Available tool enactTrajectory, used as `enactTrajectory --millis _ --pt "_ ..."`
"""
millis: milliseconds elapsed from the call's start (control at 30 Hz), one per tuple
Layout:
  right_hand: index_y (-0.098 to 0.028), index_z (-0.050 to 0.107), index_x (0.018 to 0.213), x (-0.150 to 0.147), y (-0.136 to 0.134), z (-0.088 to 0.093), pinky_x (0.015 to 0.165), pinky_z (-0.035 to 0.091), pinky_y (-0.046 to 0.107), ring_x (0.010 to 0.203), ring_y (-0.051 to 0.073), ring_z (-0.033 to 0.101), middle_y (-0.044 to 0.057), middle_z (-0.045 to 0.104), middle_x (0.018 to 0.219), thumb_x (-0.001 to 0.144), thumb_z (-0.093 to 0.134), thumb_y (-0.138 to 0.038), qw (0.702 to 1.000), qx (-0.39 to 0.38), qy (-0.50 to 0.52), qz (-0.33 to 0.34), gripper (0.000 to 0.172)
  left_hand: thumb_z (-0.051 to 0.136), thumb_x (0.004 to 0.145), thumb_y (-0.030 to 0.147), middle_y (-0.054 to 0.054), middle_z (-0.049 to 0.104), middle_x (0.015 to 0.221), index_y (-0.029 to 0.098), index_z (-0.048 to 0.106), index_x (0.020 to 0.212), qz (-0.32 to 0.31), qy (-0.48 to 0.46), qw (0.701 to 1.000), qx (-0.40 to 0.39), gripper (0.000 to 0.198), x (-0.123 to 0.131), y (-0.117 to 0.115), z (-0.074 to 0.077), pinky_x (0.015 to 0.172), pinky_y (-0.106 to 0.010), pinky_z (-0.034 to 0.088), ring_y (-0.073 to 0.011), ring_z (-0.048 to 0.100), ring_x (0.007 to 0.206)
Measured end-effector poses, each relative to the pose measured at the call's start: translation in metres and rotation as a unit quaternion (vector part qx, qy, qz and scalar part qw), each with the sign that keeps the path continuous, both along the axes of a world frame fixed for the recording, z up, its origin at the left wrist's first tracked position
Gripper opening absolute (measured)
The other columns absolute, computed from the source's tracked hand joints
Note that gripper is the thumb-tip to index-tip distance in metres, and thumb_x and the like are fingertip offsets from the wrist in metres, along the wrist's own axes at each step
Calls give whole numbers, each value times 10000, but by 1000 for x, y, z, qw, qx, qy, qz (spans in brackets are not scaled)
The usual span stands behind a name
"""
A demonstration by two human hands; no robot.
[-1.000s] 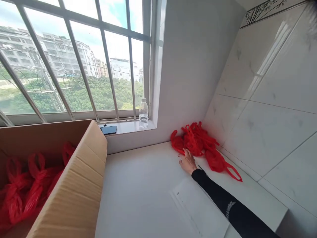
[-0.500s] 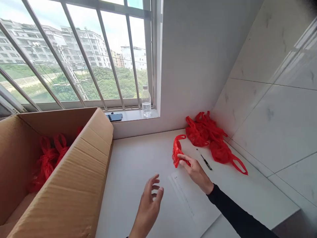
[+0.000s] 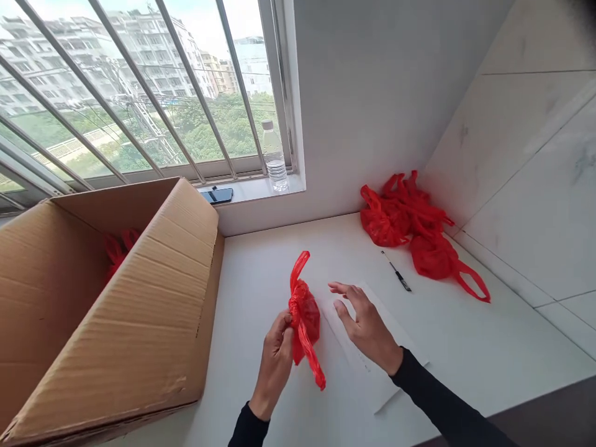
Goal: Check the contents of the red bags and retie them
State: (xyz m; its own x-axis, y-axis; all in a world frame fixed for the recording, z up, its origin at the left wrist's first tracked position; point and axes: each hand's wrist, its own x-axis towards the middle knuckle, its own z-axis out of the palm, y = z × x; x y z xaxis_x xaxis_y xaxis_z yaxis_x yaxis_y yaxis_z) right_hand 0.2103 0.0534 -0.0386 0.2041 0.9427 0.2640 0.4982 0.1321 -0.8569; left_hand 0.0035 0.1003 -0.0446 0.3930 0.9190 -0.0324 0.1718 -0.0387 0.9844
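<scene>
A red plastic bag point(image 3: 308, 313), knotted near its top with two handle loops sticking out, is pinched at its left side by my left hand point(image 3: 278, 347). What the bag contains cannot be made out. To its right, my right hand point(image 3: 361, 323) hovers with fingers apart, holding nothing, above a sheet of paper point(image 3: 386, 372) on the white table point(image 3: 251, 267). A black pen point(image 3: 397, 272) lies beyond my right hand. Several more red bags point(image 3: 410, 217) are heaped at the back right by the wall.
A large open cardboard box point(image 3: 139, 310) stands on the left, with red bags point(image 3: 118, 248) partly showing inside. On the window sill are a phone point(image 3: 218, 195) and a clear water bottle point(image 3: 275, 158). Tiled wall point(image 3: 535, 186) bounds the right side.
The red bag has passed from my right hand to my left and come nearer, leftward. My right hand has let go and opened. The view has shifted slightly.
</scene>
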Motion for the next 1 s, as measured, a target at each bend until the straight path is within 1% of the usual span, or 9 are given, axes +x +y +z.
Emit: enactTrajectory --millis 133,233,300,467,533,633,700,800,1000 --pt "-311 540 1389 -14 9 -2 1097 441 449 1259 231 536 32 628 1340 992 536 -212 997 24 -29 62 409 431 1021 348 22 511 770 214 592 834 -23 -10 999 -33 281 -11 -4 12 636 -249 401 -142 425 675" --pt "-274 650 1095 -18 3 -3 964 485 422 1045 221 609 16 696 1086 984 554 -194 997 10 -31 73 167 455 1012 377 13 556 787 211 616 859 -32 -21 998 -58 277 -20 -8 10 658 -254 419 -146 456 691" --pt "-256 632 958 -15 -7 -4 884 480 412 926 214 602 8 687 956 998 533 -196 997 -7 -31 65 123 456 1016 407 -8 618 852 210 626 885 -28 -28 996 -75 291 -26 -14 4 707 -266 443 -160 516 751" --pt "-251 574 927 -4 -42 -9 798 452 389 869 214 548 11 648 922 1026 490 -227 997 -56 -29 35 132 451 1039 445 -67 698 1092 214 620 935 -10 -33 991 -133 304 -38 -34 -5 737 -280 492 -191 612 883" --pt "-256 564 949 -3 -53 -8 795 452 377 887 211 543 14 636 941 1039 469 -242 997 -71 -26 21 132 451 1037 436 -85 678 1219 233 626 1039 0 -39 988 -147 269 -43 -40 -3 775 -305 525 -228 642 1003" --pt "-261 557 966 -10 -63 -6 800 440 368 891 205 533 7 618 939 1043 463 -246 997 -69 -30 17 123 397 1047 435 -83 618 1356 268 622 1205 11 -45 989 -142 323 -44 -45 6 962 -371 508 -270 600 1213" --pt "-261 549 963 -16 -68 -4 798 429 365 873 199 531 0 609 920 1039 462 -230 997 -58 -35 23 119 447 1034 455 -72 616 1341 288 631 1248 -5 15 995 -97 328 -40 -47 12 1015 -378 473 -264 594 1217" --pt "-259 541 980 -27 -73 -3 806 419 369 854 196 543 -9 615 911 1019 503 -218 998 -43 -45 30 68 617 969 440 -61 649 1196 298 680 1192 -30 118 992 -12 272 -29 -53 14 937 -356 494 -249 619 1105" --pt "-265 538 985 -32 -82 -9 826 390 386 805 197 529 -19 611 865 1005 588 -239 993 -11 -102 56 60 611 976 442 -40 688 1022 266 720 1026 -13 110 994 -12 214 -24 -62 9 766 -295 497 -207 632 925"
